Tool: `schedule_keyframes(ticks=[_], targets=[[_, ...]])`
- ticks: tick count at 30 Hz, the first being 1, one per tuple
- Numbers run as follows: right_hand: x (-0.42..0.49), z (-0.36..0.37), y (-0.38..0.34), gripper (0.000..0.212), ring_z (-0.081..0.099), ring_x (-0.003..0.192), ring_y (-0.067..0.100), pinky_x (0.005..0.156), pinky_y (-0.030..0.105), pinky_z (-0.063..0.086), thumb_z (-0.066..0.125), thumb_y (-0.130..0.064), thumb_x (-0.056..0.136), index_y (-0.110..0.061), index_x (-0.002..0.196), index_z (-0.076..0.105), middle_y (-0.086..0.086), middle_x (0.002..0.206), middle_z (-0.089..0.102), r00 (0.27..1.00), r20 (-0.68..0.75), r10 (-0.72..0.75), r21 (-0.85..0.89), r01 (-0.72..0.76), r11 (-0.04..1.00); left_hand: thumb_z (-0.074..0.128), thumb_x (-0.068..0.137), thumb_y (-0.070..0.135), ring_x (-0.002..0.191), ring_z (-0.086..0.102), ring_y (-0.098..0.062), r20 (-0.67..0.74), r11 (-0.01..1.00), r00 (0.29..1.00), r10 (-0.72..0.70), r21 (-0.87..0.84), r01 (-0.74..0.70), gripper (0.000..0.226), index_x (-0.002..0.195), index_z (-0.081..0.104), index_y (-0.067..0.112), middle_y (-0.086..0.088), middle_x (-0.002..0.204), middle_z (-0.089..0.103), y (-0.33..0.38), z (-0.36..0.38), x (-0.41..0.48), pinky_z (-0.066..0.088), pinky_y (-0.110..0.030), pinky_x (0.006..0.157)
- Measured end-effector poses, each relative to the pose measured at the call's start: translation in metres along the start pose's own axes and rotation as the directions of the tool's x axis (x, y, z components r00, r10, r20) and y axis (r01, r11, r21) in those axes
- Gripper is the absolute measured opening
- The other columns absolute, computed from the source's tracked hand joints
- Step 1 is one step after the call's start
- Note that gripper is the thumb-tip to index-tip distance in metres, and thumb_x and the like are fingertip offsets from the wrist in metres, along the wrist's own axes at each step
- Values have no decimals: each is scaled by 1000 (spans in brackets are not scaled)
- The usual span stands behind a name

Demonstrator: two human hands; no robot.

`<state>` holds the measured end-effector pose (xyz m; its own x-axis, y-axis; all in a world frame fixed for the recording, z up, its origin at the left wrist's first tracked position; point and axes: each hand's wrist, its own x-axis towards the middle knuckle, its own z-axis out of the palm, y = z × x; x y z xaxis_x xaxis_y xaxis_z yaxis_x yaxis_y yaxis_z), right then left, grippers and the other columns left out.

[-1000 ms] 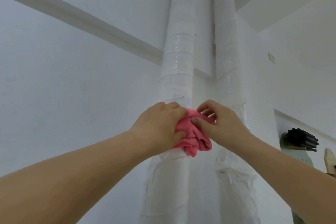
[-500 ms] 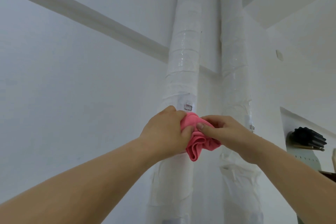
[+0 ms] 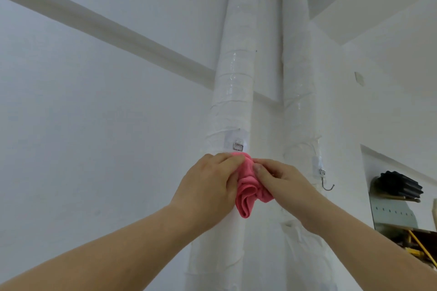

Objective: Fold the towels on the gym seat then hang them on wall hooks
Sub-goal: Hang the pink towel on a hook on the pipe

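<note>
A bunched pink towel (image 3: 247,194) is pressed against a white wrapped pipe (image 3: 234,78), just below an adhesive hook plate with a metal loop (image 3: 238,145). My left hand (image 3: 210,186) grips the towel from the left. My right hand (image 3: 281,184) pinches it from the right with thumb and fingers. The hook's lower part is hidden behind the towel and my fingers. A second adhesive hook (image 3: 325,178) with a bare metal hook hangs on the right pipe (image 3: 296,54).
White walls surround the two pipes, with a horizontal beam (image 3: 106,23) running from the left. At the right edge a recessed shelf (image 3: 399,210) holds a black ribbed object (image 3: 399,185) and yellow tools.
Both hands and the towel have shifted slightly lower on the left pipe, uncovering the hook plate above them. The right hand's fingers closed down flatter on the towel.
</note>
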<state>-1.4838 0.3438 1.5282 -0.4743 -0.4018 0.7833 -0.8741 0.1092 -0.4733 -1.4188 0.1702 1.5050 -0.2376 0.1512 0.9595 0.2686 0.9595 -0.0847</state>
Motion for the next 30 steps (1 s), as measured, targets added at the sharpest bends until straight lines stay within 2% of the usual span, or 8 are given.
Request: schedule_keyframes(ticks=[5,8,15,18,22,25,28,30], targets=[[2,17,17,22,66,69,-5,64,11,51,55,-27,105,-34,121,69,-14,87,73,991,-97,-94,46,99,994,42,97,32,106,59,-7,-76,995,994,-81,-67,76,43,136,60,38,20,128,68,0,9,-7,36,-12,91],[6,17,19,20,62,58,-5,57,9,48,52,-24,106,-25,115,71,-19,68,69,998,-53,-34,128,41,991,51,100,26,101,58,-4,-85,983,988,-130,-141,117,42,137,59,43,23,120,69,0,12,-8,44,-17,90],[7,14,17,25,60,54,-6,53,8,46,46,-24,109,-21,111,70,-16,62,67,1000,-18,16,64,-15,998,46,103,26,110,59,-9,5,976,990,-143,-163,142,39,138,58,39,20,128,66,1,9,-7,48,-27,98],[6,9,-1,32,60,63,-2,58,14,49,39,-21,110,-19,114,71,4,83,73,999,32,14,-97,-11,995,43,104,30,129,53,-10,119,980,985,-128,-138,144,41,144,54,36,15,143,57,0,-5,-1,42,-32,112],[15,-5,-16,30,63,86,18,88,48,54,45,-21,106,-5,117,68,10,100,71,1000,-16,-9,-199,6,980,42,106,35,136,49,-16,167,973,966,-195,-87,211,45,149,47,27,5,148,54,5,-31,14,37,-32,115],[21,-10,-23,35,61,118,18,99,39,54,54,-32,101,-22,133,64,-1,134,63,991,-133,12,-234,-43,971,44,104,36,134,52,-18,159,967,959,-236,-59,248,43,145,52,24,4,144,58,11,-42,21,41,-33,110],[21,-6,-29,37,58,111,11,72,16,47,56,-29,100,-22,135,63,-2,138,59,992,-124,-8,-286,-28,958,50,101,35,114,58,-14,180,975,962,-207,-47,219,34,132,61,25,6,128,65,20,-47,20,43,-26,93],[19,-4,-31,34,55,111,9,82,19,42,56,-28,100,-21,132,65,-2,137,60,985,-161,-62,-347,3,938,52,100,37,112,55,-13,178,978,964,-199,-20,206,35,132,59,25,6,129,63,21,-49,17,42,-26,91]])
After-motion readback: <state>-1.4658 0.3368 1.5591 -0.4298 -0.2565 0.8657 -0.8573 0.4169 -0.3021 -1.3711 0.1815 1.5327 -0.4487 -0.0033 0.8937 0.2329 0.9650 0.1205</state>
